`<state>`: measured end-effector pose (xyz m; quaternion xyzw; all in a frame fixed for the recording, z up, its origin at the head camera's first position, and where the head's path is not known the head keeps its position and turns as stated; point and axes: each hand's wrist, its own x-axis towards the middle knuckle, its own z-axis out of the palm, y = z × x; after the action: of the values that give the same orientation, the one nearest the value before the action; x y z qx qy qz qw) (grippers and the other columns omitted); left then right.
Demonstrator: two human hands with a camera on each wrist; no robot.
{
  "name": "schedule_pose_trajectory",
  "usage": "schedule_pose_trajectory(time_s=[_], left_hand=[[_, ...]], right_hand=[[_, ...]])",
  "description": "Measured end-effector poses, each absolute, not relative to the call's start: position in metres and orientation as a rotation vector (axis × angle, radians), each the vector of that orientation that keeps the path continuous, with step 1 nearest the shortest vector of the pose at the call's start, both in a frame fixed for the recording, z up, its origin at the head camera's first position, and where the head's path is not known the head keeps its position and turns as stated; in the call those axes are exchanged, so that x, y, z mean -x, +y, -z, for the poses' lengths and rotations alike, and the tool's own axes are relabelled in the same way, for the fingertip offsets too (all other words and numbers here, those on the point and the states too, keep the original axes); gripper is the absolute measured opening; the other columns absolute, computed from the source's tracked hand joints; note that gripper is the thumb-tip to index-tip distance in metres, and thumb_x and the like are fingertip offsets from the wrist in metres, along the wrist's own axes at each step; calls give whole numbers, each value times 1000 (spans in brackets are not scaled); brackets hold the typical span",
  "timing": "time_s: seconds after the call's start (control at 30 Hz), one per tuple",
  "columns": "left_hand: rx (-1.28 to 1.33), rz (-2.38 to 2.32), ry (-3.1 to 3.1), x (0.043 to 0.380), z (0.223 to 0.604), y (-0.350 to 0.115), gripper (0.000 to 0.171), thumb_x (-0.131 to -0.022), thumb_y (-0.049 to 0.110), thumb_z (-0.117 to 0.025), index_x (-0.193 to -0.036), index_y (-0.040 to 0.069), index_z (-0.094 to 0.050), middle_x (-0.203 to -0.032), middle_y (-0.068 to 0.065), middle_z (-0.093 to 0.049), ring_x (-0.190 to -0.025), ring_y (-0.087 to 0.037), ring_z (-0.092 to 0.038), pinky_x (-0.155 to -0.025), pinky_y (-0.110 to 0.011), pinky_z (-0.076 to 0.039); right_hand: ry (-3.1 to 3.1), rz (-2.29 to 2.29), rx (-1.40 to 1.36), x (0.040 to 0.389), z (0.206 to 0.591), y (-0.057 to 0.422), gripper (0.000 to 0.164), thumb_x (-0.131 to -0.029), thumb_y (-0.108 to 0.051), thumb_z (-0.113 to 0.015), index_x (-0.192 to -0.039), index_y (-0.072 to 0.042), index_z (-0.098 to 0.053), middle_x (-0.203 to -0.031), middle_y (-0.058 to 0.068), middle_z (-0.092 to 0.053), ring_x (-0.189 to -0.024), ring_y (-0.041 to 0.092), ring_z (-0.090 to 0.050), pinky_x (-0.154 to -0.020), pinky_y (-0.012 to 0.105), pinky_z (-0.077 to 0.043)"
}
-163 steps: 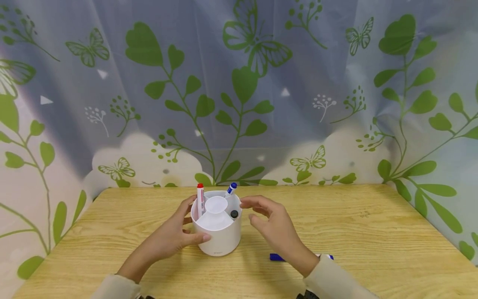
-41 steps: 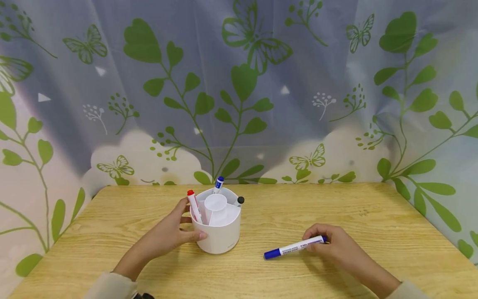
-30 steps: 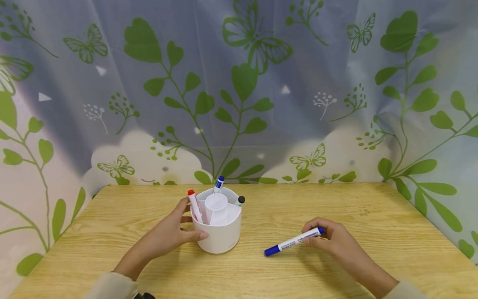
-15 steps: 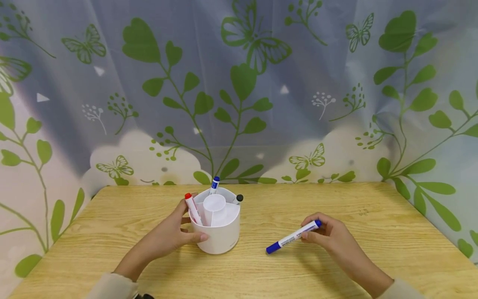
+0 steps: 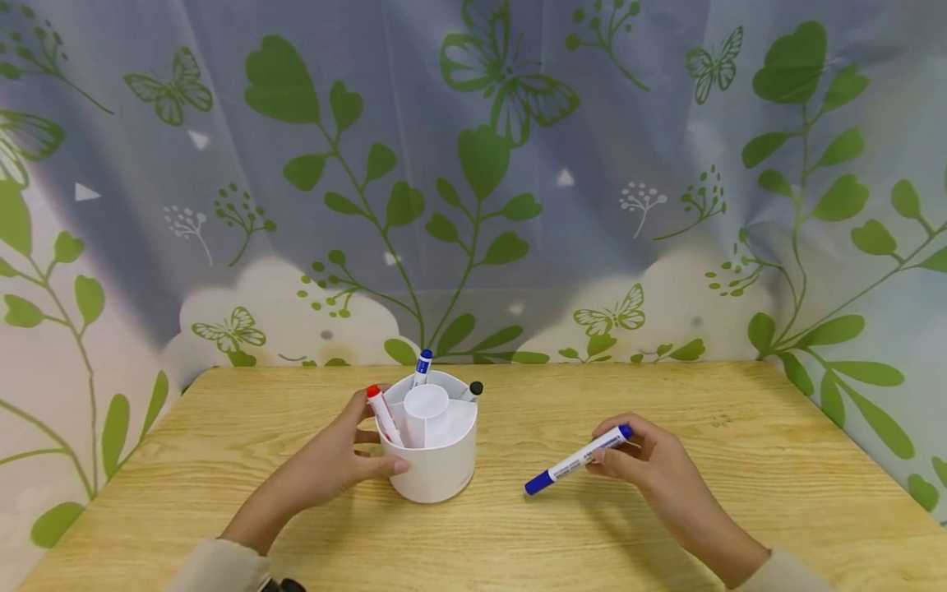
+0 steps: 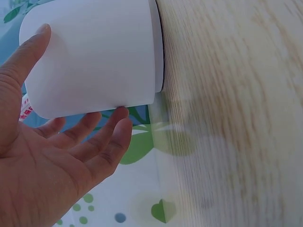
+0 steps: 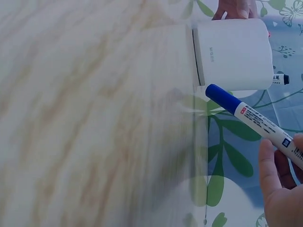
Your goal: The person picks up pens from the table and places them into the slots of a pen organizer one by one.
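Note:
A white round pen holder (image 5: 440, 473) with several compartments stands upright on the table. My left hand (image 5: 318, 473) holds its left side, thumb on the front wall and fingers around the side; the left wrist view shows fingertips against its wall (image 6: 94, 56). In the holder, a red-capped marker (image 5: 385, 418) leans left, a blue-capped marker (image 5: 422, 367) stands at the back, and a black-capped marker (image 5: 473, 391) leans right. My right hand (image 5: 658, 473) pinches another blue marker (image 5: 573, 462) near its rear end. Its capped end slants down left, toward the holder.
The wooden table (image 5: 740, 444) reaches back to a curtain (image 5: 518, 247) printed with green leaves and butterflies. Similar fabric hangs at both sides. The wood right of the holder lies between my two hands.
Since the oldest frame, my right hand has left the holder's rim and picked up the blue marker from the table, lately tilting its rear end upward. The holder has turned under my left hand.

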<state>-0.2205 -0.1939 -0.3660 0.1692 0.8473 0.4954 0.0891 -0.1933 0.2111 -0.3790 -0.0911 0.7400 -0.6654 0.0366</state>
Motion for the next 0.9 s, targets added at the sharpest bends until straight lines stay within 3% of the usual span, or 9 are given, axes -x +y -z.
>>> schedule_pose_trajectory(time_s=[0.4,0.9], left_hand=[[-501,-1481,2513,221,367,-194,96,-88,31,-87,-158,10,-25,-162,-25,-35,-134,-46,-57,-100,-48,-60],[-488,-1480,2512,220,366,-194,97,-88,31,-87,-159,10,-24,-162,-26,-35,-134,-47,-57,-98,-47,-61]], right_hand=[[2199,2180,265,194,374,200,20,-100,3,-63,-118,7,-57,-108,8,-62,-104,16,-73,-95,35,-63],[2021,2398,324,191,352,176,21,-99,2,-67,-116,0,-54,-118,9,-65,-109,19,-71,-100,40,-60]])
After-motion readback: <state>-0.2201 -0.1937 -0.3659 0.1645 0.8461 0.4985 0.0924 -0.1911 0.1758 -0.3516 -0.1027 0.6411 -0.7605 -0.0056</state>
